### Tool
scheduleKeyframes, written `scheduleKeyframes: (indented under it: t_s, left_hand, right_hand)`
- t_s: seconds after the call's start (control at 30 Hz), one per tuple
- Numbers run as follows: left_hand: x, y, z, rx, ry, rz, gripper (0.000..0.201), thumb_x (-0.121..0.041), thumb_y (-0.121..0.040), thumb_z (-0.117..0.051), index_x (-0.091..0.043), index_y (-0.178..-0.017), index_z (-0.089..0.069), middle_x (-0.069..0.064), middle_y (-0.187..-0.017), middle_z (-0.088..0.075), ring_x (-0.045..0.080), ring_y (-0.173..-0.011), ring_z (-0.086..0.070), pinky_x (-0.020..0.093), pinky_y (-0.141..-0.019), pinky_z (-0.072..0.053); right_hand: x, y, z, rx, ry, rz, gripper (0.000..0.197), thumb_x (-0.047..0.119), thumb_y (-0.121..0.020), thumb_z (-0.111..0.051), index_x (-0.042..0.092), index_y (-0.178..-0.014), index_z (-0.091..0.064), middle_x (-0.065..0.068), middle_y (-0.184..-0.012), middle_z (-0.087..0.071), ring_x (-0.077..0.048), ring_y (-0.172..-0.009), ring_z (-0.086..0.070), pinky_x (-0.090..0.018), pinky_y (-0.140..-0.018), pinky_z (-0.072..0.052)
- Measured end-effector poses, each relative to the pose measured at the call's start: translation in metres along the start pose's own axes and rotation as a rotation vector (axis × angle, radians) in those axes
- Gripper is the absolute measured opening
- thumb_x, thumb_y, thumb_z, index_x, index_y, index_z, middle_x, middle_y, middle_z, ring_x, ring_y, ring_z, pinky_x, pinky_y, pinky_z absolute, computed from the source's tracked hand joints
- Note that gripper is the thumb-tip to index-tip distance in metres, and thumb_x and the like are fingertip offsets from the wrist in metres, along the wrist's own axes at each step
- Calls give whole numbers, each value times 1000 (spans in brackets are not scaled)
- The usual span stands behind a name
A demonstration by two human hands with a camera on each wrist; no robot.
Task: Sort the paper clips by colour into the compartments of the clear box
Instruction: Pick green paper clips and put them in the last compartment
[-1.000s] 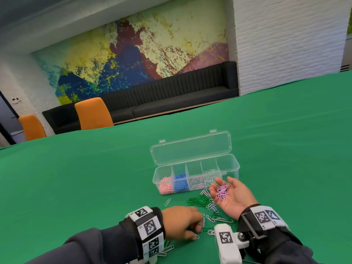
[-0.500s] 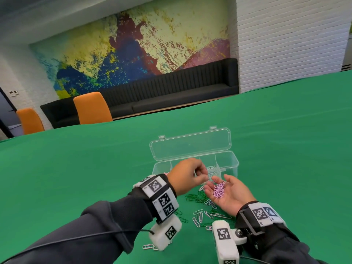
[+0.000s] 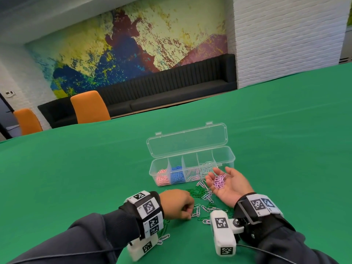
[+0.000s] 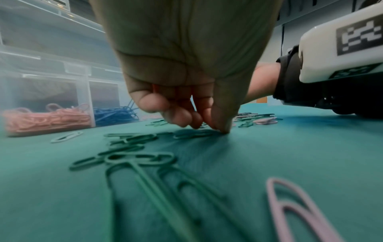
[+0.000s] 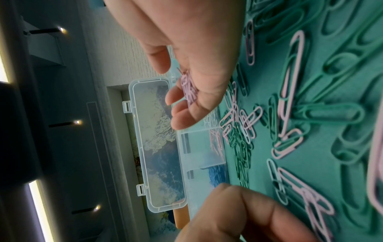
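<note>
We judged the paper clips (image 3: 204, 199) light, stiff and slippery, best pinched by an end off the green table (image 3: 95, 178). Our left hand (image 3: 176, 203), curled, touched fingertips (image 4: 222, 126) down among them; whether it pinched one, we could not tell. Our right hand (image 3: 226, 184) lay palm-up, cupping lilac clips (image 3: 219, 181), too many to count. One clear box (image 3: 192, 168) had five compartments, four already holding clips.

The left hand (image 4: 186, 65) reaches down, fingers (image 4: 219, 121) curled, tips touching the green counter (image 4: 290, 155) at a green clip (image 4: 192, 133). More green clips (image 4: 132, 139) lie nearer. Behind stands the clear box (image 4: 82, 78), holding pink clips (image 4: 45, 117) and blue clips (image 4: 114, 114) in neighbouring compartments.
</note>
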State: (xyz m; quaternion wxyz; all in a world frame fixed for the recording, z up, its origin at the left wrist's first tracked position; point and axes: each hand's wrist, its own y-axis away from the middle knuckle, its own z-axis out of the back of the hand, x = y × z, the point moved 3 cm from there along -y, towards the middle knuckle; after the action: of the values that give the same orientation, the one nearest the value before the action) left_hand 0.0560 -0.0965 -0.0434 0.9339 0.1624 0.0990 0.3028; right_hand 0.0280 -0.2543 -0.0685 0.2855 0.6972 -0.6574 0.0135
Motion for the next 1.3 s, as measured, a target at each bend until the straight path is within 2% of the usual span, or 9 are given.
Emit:
scheduleKeyframes:
  t_s: [0.17,0.47,0.6,0.73,0.8,0.87,0.97,1.13,1.3]
  left_hand:
    - [-1,-1,-1,-28,48,13,21,-27,-86,-64,-12,-98,-58,7,-99,-61,13,-78,-48,28,-72,-41]
    - [1,-3,2,-38,10,25,14,-17,-91,-52,-5,-91,-60,10,-84,-60,17,-72,-48,23,-66,-36]
    - [-8,-9,33,-278,114,39,18,-25,-94,-53,-9,-93,-61,-3,-82,-57,9,-71,-50,17,-66,-43]
    - [-17,-18,65,-502,270,69,16,-25,-90,-60,-10,-96,-63,-6,-83,-57,1,-65,-47,9,-61,-39]
    - [-15,-20,62,-453,230,97,14,-23,-90,-60,-10,-95,-63,-2,-85,-61,7,-71,-51,17,-68,-45]
    - [-13,-20,48,-304,161,111,13,-20,-90,-59,-9,-95,-63,3,-91,-66,10,-76,-53,23,-73,-48]
    - [-16,-20,22,-96,76,108,16,-23,-89,-61,-10,-98,-63,4,-95,-66,9,-77,-51,19,-68,-40]
    - [-17,-22,10,-42,25,134,17,-22,-87,-63,-9,-98,-62,6,-88,-63,14,-77,-50,25,-69,-39]
    - [-7,-23,11,20,-33,189,27,-30,-87,-65,-7,-102,-64,10,-103,-68,14,-80,-51,29,-76,-43]
  right_hand:
    - [0,-1,1,-8,15,4,38,31,-101,-31,2,-90,-53,-16,-80,-53,-25,-72,-54,-30,-51,-56]
    - [-1,-6,2,-9,23,6,40,30,-101,-30,1,-86,-53,-16,-77,-53,-26,-71,-54,-31,-50,-55]
    - [-4,-8,4,-21,62,-2,39,31,-101,-31,2,-87,-54,-17,-79,-54,-27,-73,-56,-33,-52,-56]
    - [-3,-7,3,-23,46,-15,38,31,-101,-32,1,-88,-53,-19,-85,-53,-28,-74,-55,-36,-52,-57]
    - [-1,-6,2,-21,20,-7,39,30,-101,-31,0,-88,-52,-18,-81,-53,-28,-73,-54,-37,-50,-56]
    - [2,-5,1,-24,-18,4,39,30,-101,-31,0,-86,-52,-17,-78,-52,-27,-71,-53,-36,-48,-56]
    - [3,-4,1,-36,-45,18,39,29,-101,-31,0,-85,-52,-17,-77,-51,-26,-70,-52,-33,-46,-55]
    - [4,-2,0,-36,-39,25,39,29,-101,-31,0,-85,-52,-16,-77,-51,-26,-70,-52,-32,-46,-55]
    - [4,-2,0,-35,-33,23,38,29,-101,-32,0,-87,-53,-17,-77,-52,-26,-69,-52,-32,-47,-55]
